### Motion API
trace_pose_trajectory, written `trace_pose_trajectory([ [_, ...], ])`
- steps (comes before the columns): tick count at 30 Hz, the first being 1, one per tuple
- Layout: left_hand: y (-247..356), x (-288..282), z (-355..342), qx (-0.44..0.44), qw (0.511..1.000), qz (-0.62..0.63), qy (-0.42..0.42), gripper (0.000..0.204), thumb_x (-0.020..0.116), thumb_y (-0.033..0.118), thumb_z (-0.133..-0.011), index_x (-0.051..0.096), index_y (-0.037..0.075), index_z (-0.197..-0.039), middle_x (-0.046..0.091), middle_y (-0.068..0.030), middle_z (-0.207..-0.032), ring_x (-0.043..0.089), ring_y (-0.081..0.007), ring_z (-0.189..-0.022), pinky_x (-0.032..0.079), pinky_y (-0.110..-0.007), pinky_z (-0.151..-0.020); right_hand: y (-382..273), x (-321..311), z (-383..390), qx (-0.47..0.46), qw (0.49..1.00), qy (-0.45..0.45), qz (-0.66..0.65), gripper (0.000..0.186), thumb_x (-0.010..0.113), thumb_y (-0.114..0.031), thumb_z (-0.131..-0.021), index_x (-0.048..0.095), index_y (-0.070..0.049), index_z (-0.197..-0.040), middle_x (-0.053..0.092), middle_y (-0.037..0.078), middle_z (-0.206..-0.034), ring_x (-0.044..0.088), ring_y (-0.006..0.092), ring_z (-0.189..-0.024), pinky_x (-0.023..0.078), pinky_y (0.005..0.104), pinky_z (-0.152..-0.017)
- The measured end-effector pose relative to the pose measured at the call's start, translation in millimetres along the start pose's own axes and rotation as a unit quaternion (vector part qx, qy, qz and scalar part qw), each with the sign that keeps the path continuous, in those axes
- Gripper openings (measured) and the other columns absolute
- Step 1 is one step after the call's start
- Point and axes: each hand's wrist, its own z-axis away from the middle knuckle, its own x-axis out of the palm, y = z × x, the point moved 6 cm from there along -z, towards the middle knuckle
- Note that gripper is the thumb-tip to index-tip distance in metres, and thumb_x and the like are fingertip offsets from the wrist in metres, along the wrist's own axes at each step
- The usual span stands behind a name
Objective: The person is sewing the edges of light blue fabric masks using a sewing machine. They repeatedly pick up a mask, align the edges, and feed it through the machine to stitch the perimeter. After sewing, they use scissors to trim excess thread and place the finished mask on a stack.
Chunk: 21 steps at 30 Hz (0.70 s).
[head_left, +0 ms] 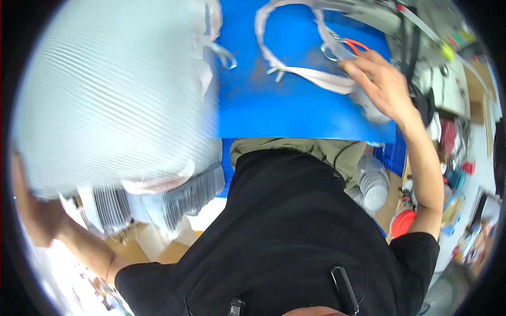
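A large pale grey pleated sheet (121,89), blurred in parts, fills the left side. My left hand (39,221) is at its lower left edge, smeared by motion, so its fingers cannot be made out. On the right, my right hand (382,87) has its fingers curled over a pale pinkish strip (316,79) that loops across the blue work surface (263,113). Close by its fingertips lie scissors with red-orange handles (358,45) and a shiny curved metal piece (329,52). A blurred whitish bundle (374,110) shows below my right hand.
Dark-edged pleated stacks (192,197) hang below the big sheet, near cardboard (155,245). Stacked clear plastic cups or tubs (374,189) and a red round lid or bowl (403,224) are at my right side. Machine parts and cables (411,37) stand at the upper right.
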Motion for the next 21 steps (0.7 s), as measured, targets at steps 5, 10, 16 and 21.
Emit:
trace_pose_trajectory([
  [5,217,24,-64,0.376,0.898,0.224,0.048,0.035,0.062,0.011,-0.095,0.065,-0.003,-0.126,0.070,-0.0212,-0.126,0.064,-0.0429,-0.124,0.050,-0.053,-0.109,31,48,24,0.088,0.919,0.070,-0.377,0.057,0.054,-0.013,-0.099,0.041,-0.008,-0.154,0.066,0.020,-0.133,0.068,0.0282,-0.104,0.053,0.0402,-0.093],
  [10,302,95,-69,0.448,0.860,0.208,-0.128,0.054,0.067,0.005,-0.077,0.063,0.001,-0.131,0.053,-0.0155,-0.151,0.046,-0.0335,-0.145,0.039,-0.056,-0.118,69,79,44,0.093,0.946,0.231,-0.206,0.064,0.063,-0.019,-0.098,0.033,-0.011,-0.154,0.067,0.022,-0.128,0.069,0.0265,-0.097,0.053,0.0389,-0.088],
  [16,383,162,-142,0.366,0.816,0.416,-0.164,0.050,0.062,0.009,-0.093,0.056,0.007,-0.143,0.043,-0.0168,-0.159,0.047,-0.0387,-0.141,0.041,-0.046,-0.116,66,64,61,0.199,0.810,0.117,-0.539,0.041,0.060,-0.034,-0.105,0.061,-0.005,-0.134,0.067,0.002,-0.107,0.059,0.0104,-0.091,0.047,0.0277,-0.081],
  [21,454,216,-208,0.458,0.780,0.396,-0.159,0.034,0.065,0.016,-0.093,0.068,0.005,-0.125,0.068,-0.0178,-0.123,0.061,-0.0387,-0.115,0.049,-0.046,-0.100,59,65,56,0.147,0.729,0.163,-0.648,0.040,0.069,-0.022,-0.100,0.064,-0.009,-0.138,0.068,-0.002,-0.106,0.058,0.0075,-0.090,0.045,0.0246,-0.075],
])
